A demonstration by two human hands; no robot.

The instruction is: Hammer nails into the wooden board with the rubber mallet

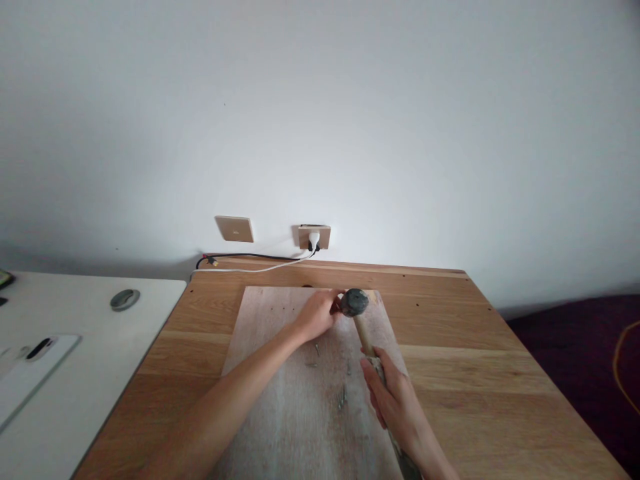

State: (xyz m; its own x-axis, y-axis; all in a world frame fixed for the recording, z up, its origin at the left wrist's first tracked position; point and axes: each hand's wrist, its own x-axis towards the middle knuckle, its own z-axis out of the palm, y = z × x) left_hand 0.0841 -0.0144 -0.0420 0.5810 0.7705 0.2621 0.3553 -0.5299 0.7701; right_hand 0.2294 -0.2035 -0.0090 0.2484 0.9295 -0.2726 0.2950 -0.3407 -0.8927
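A pale wooden board (280, 400) lies on a wooden table (475, 373). My right hand (393, 397) grips the wooden handle of a hammer (361, 320), whose dark head rests low over the board's far end. My left hand (319, 313) sits at the far end of the board, fingers pinched right beside the hammer head; what they pinch is too small to tell. Several loose nails (343, 395) lie on the board between my hands.
A white desk (75, 373) adjoins on the left with a grey roll (125, 299) and a white flat object (30, 370). Wall sockets (314, 236) with a white plug and cables sit behind the table. Dark floor lies to the right.
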